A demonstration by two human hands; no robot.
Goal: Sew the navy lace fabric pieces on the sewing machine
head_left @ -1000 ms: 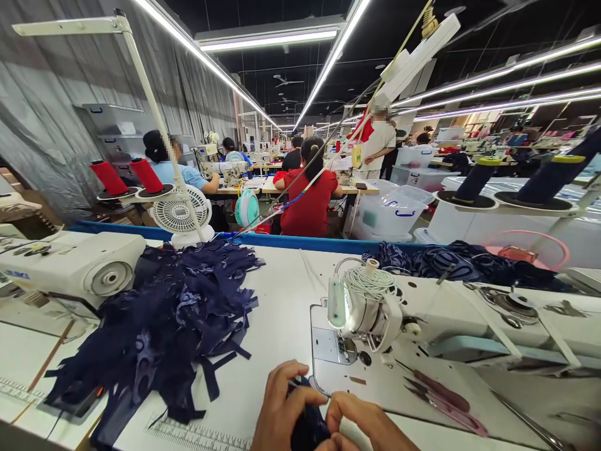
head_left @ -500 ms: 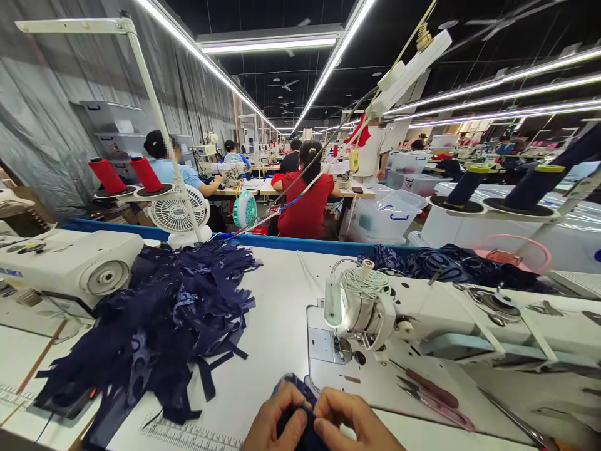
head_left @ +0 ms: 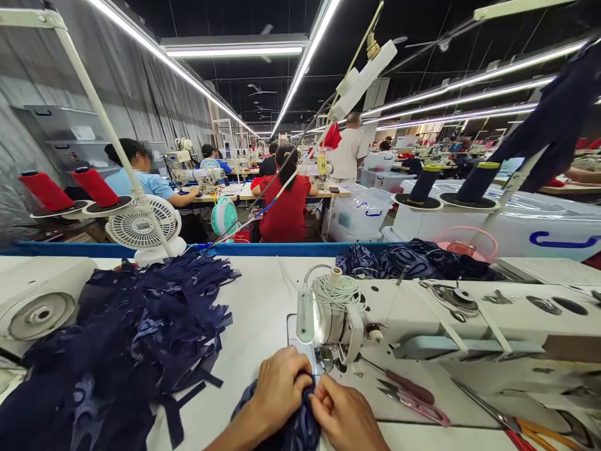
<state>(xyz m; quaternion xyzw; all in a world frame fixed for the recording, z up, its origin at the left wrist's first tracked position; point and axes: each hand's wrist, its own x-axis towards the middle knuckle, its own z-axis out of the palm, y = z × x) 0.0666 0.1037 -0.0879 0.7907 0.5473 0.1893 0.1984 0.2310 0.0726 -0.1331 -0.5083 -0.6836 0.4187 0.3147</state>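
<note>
A dark navy patterned cloth (head_left: 300, 423) hangs between my two hands in front of the sewing machine (head_left: 335, 326). My left hand (head_left: 283, 385) is closed on the cloth's upper edge, with its fingertips by the needle area. Just to the right, my right hand (head_left: 339, 407) pinches the same edge. The cloth's edge lies close to the presser foot; whether it is under the foot I cannot tell. Part of the cloth is hidden behind my left wrist and forearm.
Heaped navy cloth pieces (head_left: 136, 332) cover the left of the table. Pink-handled thread snips (head_left: 416, 401) and large scissors (head_left: 488, 404) lie right of the machine. Navy thread cones (head_left: 476, 183) stand behind it. A person in red (head_left: 284, 210) sits ahead.
Both hands have moved forward, up to the machine's needle area, carrying the cloth. More of the patterned cloth now shows below them. The view has shifted to the right.
</note>
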